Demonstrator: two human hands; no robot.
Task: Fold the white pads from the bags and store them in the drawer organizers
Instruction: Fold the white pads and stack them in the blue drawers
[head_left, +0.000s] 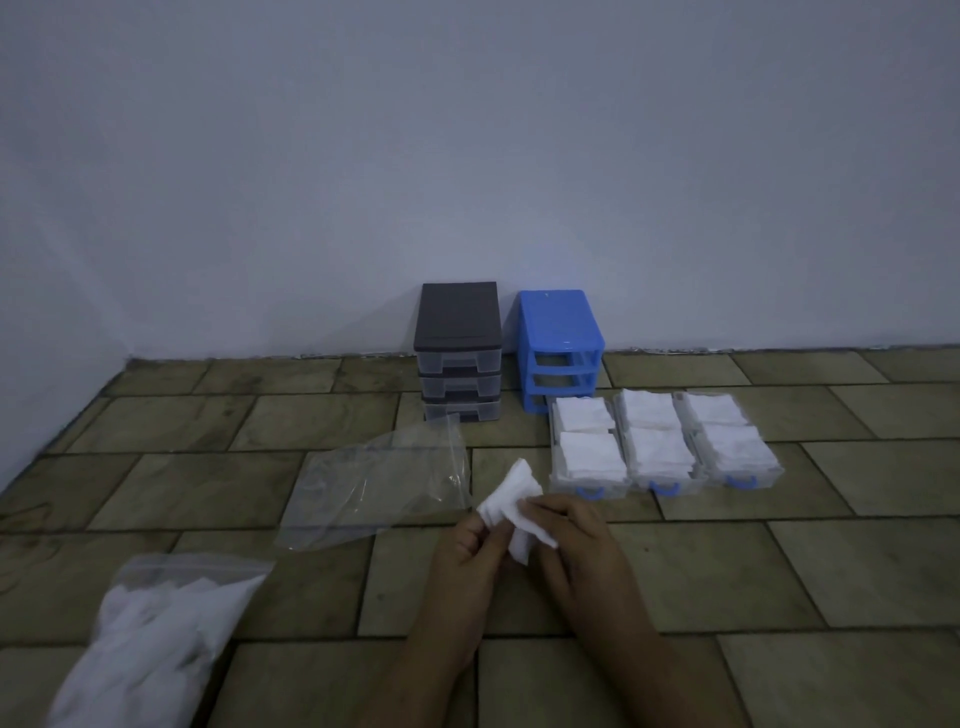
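Pad: a white pad (514, 506), crumpled and partly folded, soft and thin, one corner sticking up; held above the tiled floor (727, 571) in front of the drawers.
Left hand: left hand (467, 556) pinches the pad's left edge with curled fingers.
Right hand: right hand (576, 540) grips the pad's right side, fingers curled over it.
Drawers: three clear drawers with blue handles (665, 441) lie side by side on the floor, each packed with folded white pads in two stacks.
Organizers: blue frame (558, 343) with vacant slots, beside a dark-topped organizer (460, 353), both against the wall.
Bags: an empty clear bag (374, 483) just left of the hands; a full bag of pads (150, 639) at lower left.
Room: bare tiles lie near and right of the hands.
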